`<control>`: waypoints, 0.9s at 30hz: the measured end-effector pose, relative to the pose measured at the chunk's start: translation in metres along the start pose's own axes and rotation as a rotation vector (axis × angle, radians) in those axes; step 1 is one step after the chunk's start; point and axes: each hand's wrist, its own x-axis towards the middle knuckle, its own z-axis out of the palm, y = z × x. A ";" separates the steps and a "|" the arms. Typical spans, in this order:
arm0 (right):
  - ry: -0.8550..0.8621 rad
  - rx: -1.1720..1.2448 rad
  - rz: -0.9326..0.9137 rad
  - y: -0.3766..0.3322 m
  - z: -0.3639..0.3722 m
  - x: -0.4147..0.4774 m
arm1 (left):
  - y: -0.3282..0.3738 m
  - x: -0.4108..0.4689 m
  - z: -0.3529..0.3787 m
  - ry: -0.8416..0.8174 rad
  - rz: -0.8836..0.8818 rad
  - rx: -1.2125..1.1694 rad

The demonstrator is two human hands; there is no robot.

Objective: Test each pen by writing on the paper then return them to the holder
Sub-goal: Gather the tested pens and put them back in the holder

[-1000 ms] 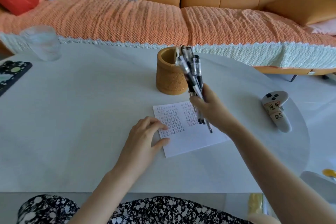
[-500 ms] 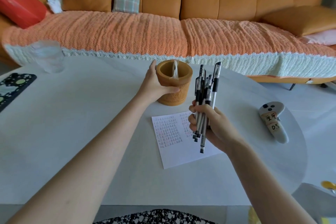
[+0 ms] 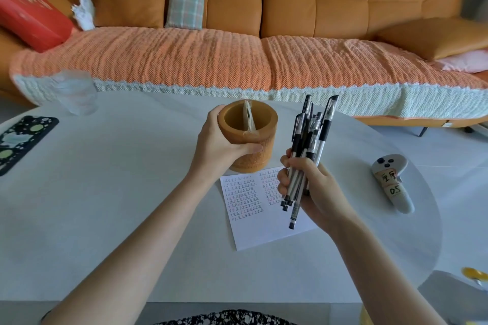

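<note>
A round tan pen holder (image 3: 260, 124) with a divider inside stands on the white table, with no pens in it. My left hand (image 3: 220, 145) is wrapped around its left side. To its right, my right hand (image 3: 314, 190) grips a bundle of several black-capped pens (image 3: 309, 145), held nearly upright above the paper. The white paper (image 3: 261, 221), with rows of small written marks on its upper part, lies flat just in front of the holder, partly hidden by my right hand.
A grey controller (image 3: 393, 185) with labels lies to the right on the table (image 3: 118, 206). A clear glass (image 3: 76, 92) and a dark patterned phone (image 3: 18, 140) sit at the far left. An orange sofa (image 3: 237, 55) runs behind the table.
My left hand left the paper and took hold of the holder. My right hand turned the pen bundle from leaning over the holder to nearly upright, slightly right of it.
</note>
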 end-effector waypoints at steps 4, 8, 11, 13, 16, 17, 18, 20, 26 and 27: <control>0.005 -0.047 0.006 0.000 0.003 -0.007 | -0.003 -0.023 -0.002 -0.013 -0.035 0.014; -0.024 -0.072 0.005 0.001 0.004 -0.010 | -0.005 -0.031 0.000 -0.005 -0.057 0.011; -0.042 -0.072 0.011 0.000 0.004 -0.011 | -0.008 -0.032 0.002 -0.018 -0.064 0.031; -0.049 -0.078 0.016 -0.001 0.005 -0.011 | -0.010 -0.033 0.003 -0.021 -0.063 0.035; -0.067 -0.094 0.033 -0.003 0.008 -0.012 | -0.014 -0.033 0.005 -0.023 -0.051 0.036; -0.076 -0.094 0.041 -0.004 0.009 -0.012 | -0.015 -0.033 0.006 -0.032 -0.055 0.036; -0.087 -0.092 0.048 -0.005 0.010 -0.012 | -0.016 -0.033 0.006 -0.048 -0.062 0.033; -0.118 -0.084 0.062 -0.005 0.013 -0.012 | -0.012 -0.034 0.005 -0.108 -0.098 0.037; -0.250 -0.029 0.090 -0.011 0.025 -0.012 | 0.035 -0.042 -0.021 -0.038 -0.063 -0.105; -0.278 -0.018 0.098 -0.012 0.029 -0.012 | 0.044 -0.040 -0.024 -0.056 -0.078 -0.187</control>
